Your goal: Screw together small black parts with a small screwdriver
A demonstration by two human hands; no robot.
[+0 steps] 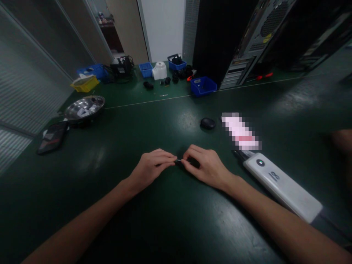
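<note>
Close together over the dark green table [115,205], both of my hands have their fingertips pinched on a tiny item [178,160], partly light and partly dark, that shows between them. It is too small to name, and the fingers cover most of it. My left hand [154,163] is closed, with thumb and fingers pressed together at its left end. My right hand [205,163] grips the other side between thumb and forefinger, its remaining fingers curled. Beyond my right hand lies a black oval object like a computer mouse [208,123].
Right of my hands lie a white box marked 18 [283,187] with a cable and a pixelated flat item [240,131]. A metal bowl [85,108] and dark device [52,137] stand left. Blue bins [203,86] and a yellow bin [85,84] line the back. Someone's hand shows far right.
</note>
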